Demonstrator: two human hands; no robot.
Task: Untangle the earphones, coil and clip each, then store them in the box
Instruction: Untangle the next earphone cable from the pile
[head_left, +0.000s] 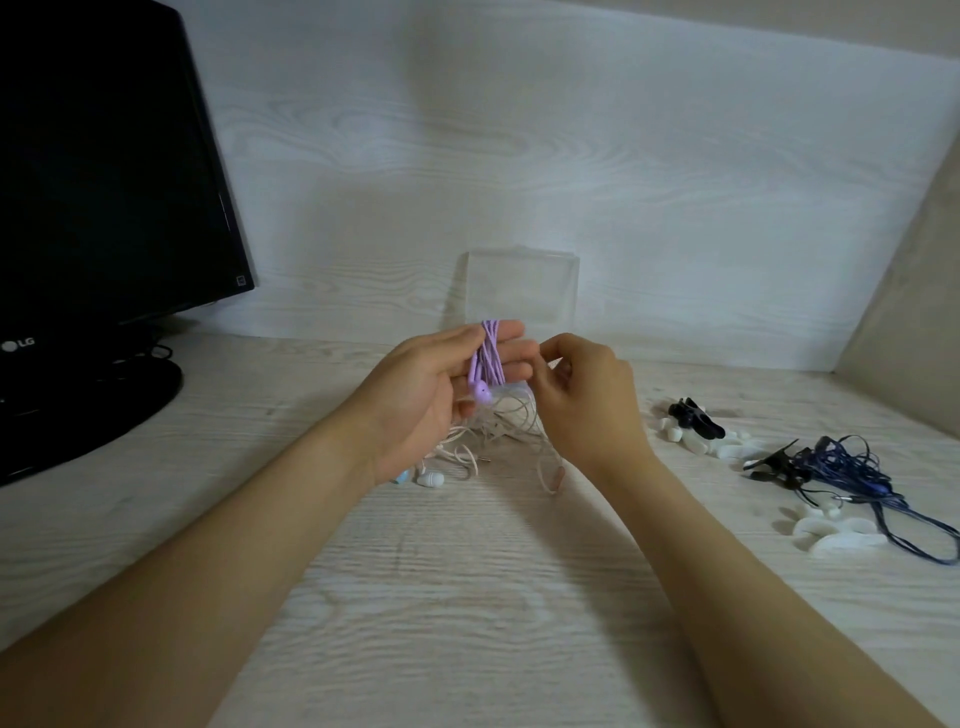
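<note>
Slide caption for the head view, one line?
Left hand holds a purple earphone coil, right hand curled beside it, above tangled white earphones on the desk.

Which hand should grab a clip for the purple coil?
Right. The left hand holds the purple earphone coil; the clips lie on the desk to the right, nearer the right hand.

A home desk nook: LG monitor (104, 208) on pale wood-grain desk (467, 597).
</note>
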